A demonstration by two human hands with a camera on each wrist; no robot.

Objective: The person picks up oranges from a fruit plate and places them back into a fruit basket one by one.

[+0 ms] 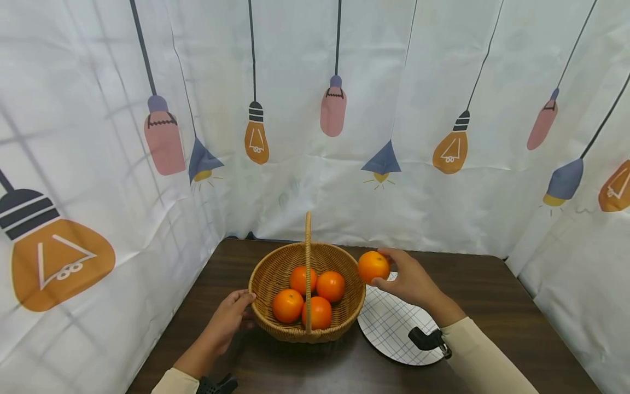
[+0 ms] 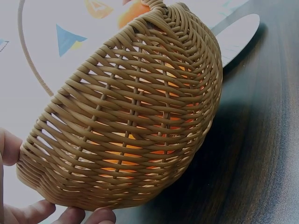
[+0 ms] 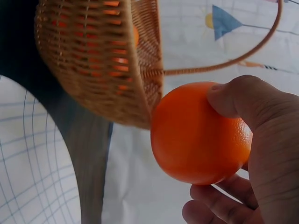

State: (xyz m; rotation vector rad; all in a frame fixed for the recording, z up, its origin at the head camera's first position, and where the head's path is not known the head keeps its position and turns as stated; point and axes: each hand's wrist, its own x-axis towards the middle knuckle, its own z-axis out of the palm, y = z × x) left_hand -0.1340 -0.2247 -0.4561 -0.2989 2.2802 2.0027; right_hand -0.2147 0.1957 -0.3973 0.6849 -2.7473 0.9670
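Note:
A woven wicker basket [image 1: 266,323] with a tall arched handle [image 1: 308,262] stands on the dark table, several oranges [image 1: 287,305] inside it. My left hand [image 1: 230,317] grips its left rim, thumb on top and fingers beneath the outer wall; the left wrist view shows the weave [image 2: 126,112] up close. Between thumb and fingers, my right hand [image 1: 410,276] holds another orange [image 1: 373,267] just past the basket's right rim, above the plate. In the right wrist view this orange [image 3: 198,133] overlaps the basket's edge.
A round white plate [image 1: 394,323] with a blue grid pattern lies right of the basket, partly under my right forearm. White curtains [image 1: 295,191] printed with hanging lamps enclose the brown table [image 1: 492,306] at the back and sides.

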